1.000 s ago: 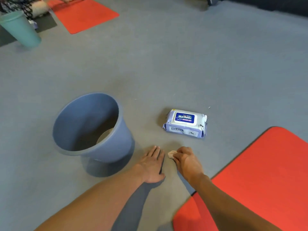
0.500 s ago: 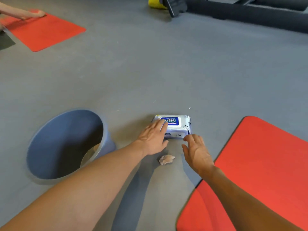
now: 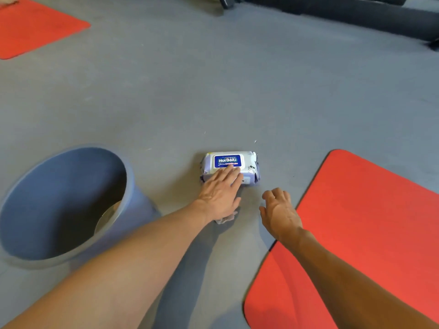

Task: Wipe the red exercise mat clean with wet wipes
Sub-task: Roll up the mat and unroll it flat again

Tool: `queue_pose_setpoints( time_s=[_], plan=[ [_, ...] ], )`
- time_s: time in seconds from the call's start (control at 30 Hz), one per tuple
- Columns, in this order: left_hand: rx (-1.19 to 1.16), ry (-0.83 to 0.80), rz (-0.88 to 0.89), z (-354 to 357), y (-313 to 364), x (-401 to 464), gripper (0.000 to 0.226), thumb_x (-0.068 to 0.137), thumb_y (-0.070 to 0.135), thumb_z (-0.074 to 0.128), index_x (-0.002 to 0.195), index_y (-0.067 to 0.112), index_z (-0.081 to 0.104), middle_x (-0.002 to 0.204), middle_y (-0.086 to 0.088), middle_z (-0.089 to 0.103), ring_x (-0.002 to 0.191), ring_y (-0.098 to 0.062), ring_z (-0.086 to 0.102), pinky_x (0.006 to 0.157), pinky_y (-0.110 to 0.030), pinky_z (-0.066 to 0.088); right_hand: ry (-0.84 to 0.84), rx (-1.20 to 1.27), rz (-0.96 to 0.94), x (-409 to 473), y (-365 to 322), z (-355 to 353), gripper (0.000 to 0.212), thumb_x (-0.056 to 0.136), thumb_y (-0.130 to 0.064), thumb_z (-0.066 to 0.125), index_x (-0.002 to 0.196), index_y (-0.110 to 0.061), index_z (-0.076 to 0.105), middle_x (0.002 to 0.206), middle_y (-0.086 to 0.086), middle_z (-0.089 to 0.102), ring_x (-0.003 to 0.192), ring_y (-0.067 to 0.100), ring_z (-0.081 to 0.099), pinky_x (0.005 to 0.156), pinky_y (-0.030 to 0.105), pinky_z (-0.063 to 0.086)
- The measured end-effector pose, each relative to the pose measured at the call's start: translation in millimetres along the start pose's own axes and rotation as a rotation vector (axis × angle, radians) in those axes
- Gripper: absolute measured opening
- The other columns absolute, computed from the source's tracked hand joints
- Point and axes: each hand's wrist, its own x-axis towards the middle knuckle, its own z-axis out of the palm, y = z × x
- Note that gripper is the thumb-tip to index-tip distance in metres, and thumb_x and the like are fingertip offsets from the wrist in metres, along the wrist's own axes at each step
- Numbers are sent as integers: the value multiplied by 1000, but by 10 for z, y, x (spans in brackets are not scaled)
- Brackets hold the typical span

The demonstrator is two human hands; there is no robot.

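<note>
A pack of wet wipes (image 3: pixel 231 162) with a blue label lies on the grey floor. My left hand (image 3: pixel 219 194) lies flat on its near edge, fingers straight. My right hand (image 3: pixel 279 211) hovers just right of the pack, fingers loosely curled, holding nothing. A crumpled used wipe (image 3: pixel 226 218) lies on the floor, partly hidden under my left hand. The red exercise mat (image 3: pixel 370 233) spreads out at the right, its corner under my right forearm.
A blue-grey bin (image 3: pixel 69 205) stands at the left, close to my left forearm. Another red mat (image 3: pixel 31 24) lies at the far left. Dark equipment (image 3: pixel 344 10) runs along the back right.
My right hand let go of the crumpled wipe onto the floor. Both hands moved forward to the pack; my left hand now rests on it, and my right hand has drawn slightly back.
</note>
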Motion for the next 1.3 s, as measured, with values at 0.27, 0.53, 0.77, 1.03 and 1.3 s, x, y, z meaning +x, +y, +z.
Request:
queue_pose_setpoints(
  time_s=[0.27,0.53,0.77,1.03,1.3],
  plan=[
    [47,-84,172,-133,401,12,69,107,40,44,163,9,21,174,-9,11,161,-28,5,129,-41,10,-217,-86,113,-703,146,183,49,106,-41,41,151,-21,36,160,13,20,137,34,30,112,35,35],
    [154,-181,379,-269,749,395,64,108,35,44,162,7,24,174,-10,10,161,-26,8,127,-45,22,-252,-28,388,-1083,24,303,71,98,-69,40,159,-41,17,171,10,-9,152,43,5,121,51,26],
    [166,-185,457,-217,882,407,59,106,29,45,158,6,31,172,-11,15,160,-27,12,124,-45,30,-278,26,647,-1141,-314,371,104,95,-67,53,161,-27,-17,169,7,-23,154,44,-15,112,72,23],
    [171,-219,315,-139,834,188,59,106,24,45,159,5,28,172,-10,16,160,-27,12,127,-42,24,-212,43,675,-1200,-296,516,84,101,-54,32,163,-18,-12,170,13,-17,156,41,-11,117,68,17],
    [151,-222,305,-53,1121,-312,58,109,29,40,162,11,26,173,-6,15,162,-24,5,128,-42,20,-219,-45,255,-1395,-201,307,46,105,-23,40,150,-24,45,166,9,15,145,50,18,108,61,38]
  ],
)
